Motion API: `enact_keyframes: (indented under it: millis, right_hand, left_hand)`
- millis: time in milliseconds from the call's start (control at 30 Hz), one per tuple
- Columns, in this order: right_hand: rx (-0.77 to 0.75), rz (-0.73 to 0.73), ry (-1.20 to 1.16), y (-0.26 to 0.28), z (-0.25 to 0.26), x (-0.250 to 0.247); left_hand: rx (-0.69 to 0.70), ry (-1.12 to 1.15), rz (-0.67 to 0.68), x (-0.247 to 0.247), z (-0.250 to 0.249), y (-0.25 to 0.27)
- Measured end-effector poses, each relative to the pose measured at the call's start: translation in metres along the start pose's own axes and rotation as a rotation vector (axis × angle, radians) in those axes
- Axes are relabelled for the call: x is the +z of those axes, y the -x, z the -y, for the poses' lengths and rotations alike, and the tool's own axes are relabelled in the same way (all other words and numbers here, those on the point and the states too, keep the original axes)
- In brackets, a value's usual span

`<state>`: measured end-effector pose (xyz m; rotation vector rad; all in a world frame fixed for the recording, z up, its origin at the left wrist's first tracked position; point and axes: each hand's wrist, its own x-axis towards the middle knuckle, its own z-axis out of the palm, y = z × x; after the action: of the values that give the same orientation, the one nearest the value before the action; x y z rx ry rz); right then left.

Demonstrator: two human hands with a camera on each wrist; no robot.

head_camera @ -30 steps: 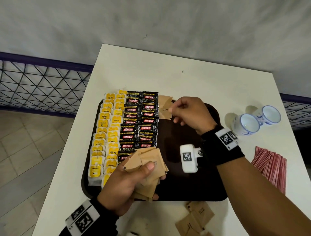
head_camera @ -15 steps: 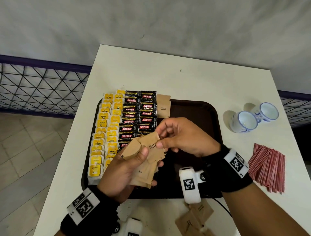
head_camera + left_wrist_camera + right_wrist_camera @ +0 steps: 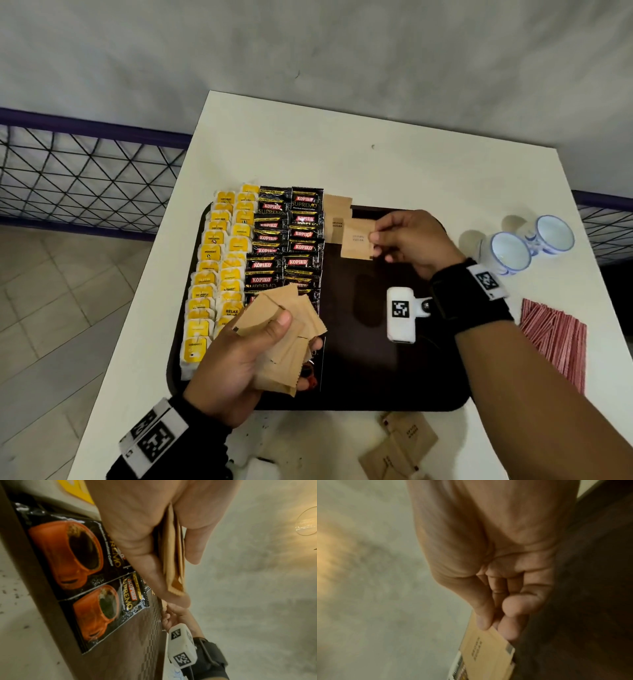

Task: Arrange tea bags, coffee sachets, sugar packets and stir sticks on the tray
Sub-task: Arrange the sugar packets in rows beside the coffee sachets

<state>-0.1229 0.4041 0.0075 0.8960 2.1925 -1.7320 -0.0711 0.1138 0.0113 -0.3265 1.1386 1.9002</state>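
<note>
The brown sugar packet (image 3: 356, 238) hangs over the tray's (image 3: 394, 383) far part, just right of the 1 brown packet (image 3: 337, 219) already laid beside the Kopiko coffee sachets (image 3: 291, 240). The right hand (image 3: 411, 240) pinches its right edge between thumb and fingertips. Likely light, thin paper that flexes and slides easily, so an edge pinch suits it. The left hand (image 3: 236, 363) grips a fanned stack of sugar packets (image 3: 287, 329) above the tray's near side. Yellow tea bags (image 3: 219, 267) fill 2 columns at left. Red stir sticks (image 3: 555, 335) and 2 cups (image 3: 531, 243) wait on the table (image 3: 342, 147).
</note>
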Motion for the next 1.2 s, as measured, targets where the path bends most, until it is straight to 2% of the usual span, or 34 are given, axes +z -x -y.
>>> enact_keyframes:
  millis: [333, 900, 1000, 1067, 1133, 1200]
  right_hand:
    - [0.06, -0.005, 0.026, -0.023, 0.001, 0.027]
    - [0.076, -0.129, 0.136, -0.03, 0.006, 0.039]
    - [0.037, -0.161, 0.148, -0.024, 0.007, 0.037]
    - [-0.055, -0.173, 0.182, -0.013, 0.008, 0.037]
    - [-0.15, -0.069, 0.155, 0.007, 0.011, 0.039]
    - [-0.198, 0.156, 0.128, 0.03, 0.013, 0.042]
  left_hand:
    - [-0.027, -0.061, -0.022, 0.002, 0.005, 0.005]
    - [-0.026, -0.057, -0.027, 0.003, 0.008, 0.002]
    - [-0.02, -0.051, -0.014, 0.003, 0.007, 0.0]
    - [-0.014, -0.057, 0.003, 0.003, 0.006, -0.001]
    - [-0.011, -0.065, 0.023, 0.002, 0.005, -0.002]
    - [-0.012, -0.068, 0.042, 0.003, 0.004, -0.004]
